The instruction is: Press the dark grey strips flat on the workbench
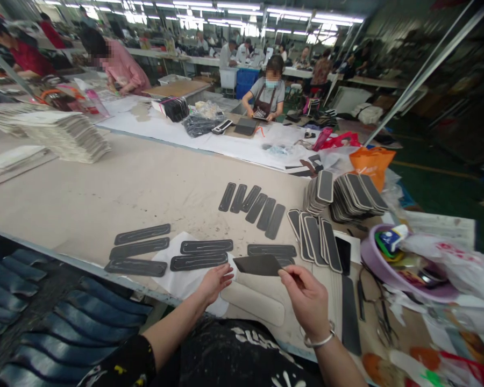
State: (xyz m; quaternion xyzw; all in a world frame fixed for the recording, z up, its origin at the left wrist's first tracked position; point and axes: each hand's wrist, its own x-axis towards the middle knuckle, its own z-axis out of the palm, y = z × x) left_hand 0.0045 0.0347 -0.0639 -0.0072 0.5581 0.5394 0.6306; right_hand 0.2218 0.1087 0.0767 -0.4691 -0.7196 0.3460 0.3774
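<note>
My right hand (pixel 306 295), with a bracelet at the wrist, pinches the right end of a dark grey flat strip (pixel 258 265), held tilted above the table. My left hand (pixel 215 282) is beside the strip's left end, fingers stretched out and apart; whether they touch it I cannot tell. Below lies a pale cream strip (pixel 252 303). Just beyond my hands lie dark strips (pixel 201 254) with lines along their faces, partly on a white sheet (pixel 177 282). Another dark strip (pixel 271 250) is partly hidden behind the held one.
Pale-edged dark pieces (pixel 314 239) and taller stacks (pixel 355 196) stand to the right. A purple basin (pixel 371 252), a phone (pixel 342 255) and scissors (pixel 383 317) lie there too. Dark blue curved pieces (pixel 76 333) sit below left. A co-worker (pixel 266 91) works across the table.
</note>
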